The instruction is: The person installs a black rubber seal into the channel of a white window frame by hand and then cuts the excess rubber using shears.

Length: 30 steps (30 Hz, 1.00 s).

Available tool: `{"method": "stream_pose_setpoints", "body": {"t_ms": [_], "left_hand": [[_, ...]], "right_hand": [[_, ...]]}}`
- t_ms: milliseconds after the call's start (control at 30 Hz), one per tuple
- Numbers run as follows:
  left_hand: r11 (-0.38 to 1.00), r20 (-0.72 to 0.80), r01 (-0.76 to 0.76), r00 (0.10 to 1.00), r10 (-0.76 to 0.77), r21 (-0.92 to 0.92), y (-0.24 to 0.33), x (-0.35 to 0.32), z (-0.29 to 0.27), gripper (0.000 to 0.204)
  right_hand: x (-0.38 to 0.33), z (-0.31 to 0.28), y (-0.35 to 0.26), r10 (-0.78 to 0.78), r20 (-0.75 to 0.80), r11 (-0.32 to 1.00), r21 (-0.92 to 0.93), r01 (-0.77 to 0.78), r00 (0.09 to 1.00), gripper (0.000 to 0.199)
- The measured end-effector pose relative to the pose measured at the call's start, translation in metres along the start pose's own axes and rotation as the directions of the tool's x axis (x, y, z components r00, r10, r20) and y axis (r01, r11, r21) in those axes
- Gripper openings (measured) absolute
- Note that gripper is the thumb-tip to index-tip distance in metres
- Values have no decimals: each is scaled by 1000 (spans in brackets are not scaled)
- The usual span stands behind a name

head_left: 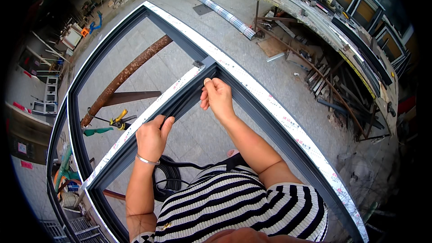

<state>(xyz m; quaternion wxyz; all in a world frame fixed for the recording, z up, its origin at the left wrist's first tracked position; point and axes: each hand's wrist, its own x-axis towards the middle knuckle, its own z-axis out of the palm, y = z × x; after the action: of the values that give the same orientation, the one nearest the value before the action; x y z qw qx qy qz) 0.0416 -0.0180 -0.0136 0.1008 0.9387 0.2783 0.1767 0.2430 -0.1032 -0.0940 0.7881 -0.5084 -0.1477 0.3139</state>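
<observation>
Right now both my hands are on the inner bar of a dark grey aluminium window frame (252,103) that lies flat in front of me, raised above the paved ground, apparently propped on a rusty steel pipe (130,69) that runs beneath it at about ten o'clock. My right hand (218,96) sits at twelve o'clock, close to the joint where the bar (148,121) meets the long side rail; its fingers are pinched together on the top edge of the bar, thumb and forefinger closed on what looks like a thin black rubber strip (186,101) lying in the groove. I cannot quite see the strip between the fingertips, so that part is a judgement. My left hand (152,137), with a silver bracelet (147,160) at the wrist, is lower along the same bar at about nine o'clock, its fingers curled over the edge and clamped on the profile, which steadies the bar and keeps the strip seated while the other hand works near the corner.

Below my arms, at six o'clock, a coil of black rubber cord (168,177) lies on the ground, close enough to feed upward. White protective film (288,121) covers the frame's outer faces. Yellow-handled pliers (119,118) lie by the pipe at nine o'clock, well apart from my hands. A cluttered table (315,18) of profiles stands at two o'clock.
</observation>
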Motion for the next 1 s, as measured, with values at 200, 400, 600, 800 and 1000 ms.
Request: {"method": "stream_pose_setpoints", "body": {"t_ms": [200,400,600,800,1000], "left_hand": [[999,-67,-37,997,40,40,-3,0,6,39],[995,-91,-62,993,69,72,-3,-1,10,35],[999,1,-9,1000,9,52,-2,-2,5,34],[999,0,2,1000,-2,50,-3,-1,6,36],[999,-18,-11,1000,12,50,1,-2,4,37]], "right_hand": [[-1,2,1,-10,-2,999,32,10,1000,36],[-4,1,-4,-8,12,999,44,8,1000,35],[-3,-2,-5,21,41,999,35,-23,999,34],[-3,-2,-3,10,47,1000,20,-11,999,34],[-3,-4,-4,27,79,1000,-5,-27,997,34]]}}
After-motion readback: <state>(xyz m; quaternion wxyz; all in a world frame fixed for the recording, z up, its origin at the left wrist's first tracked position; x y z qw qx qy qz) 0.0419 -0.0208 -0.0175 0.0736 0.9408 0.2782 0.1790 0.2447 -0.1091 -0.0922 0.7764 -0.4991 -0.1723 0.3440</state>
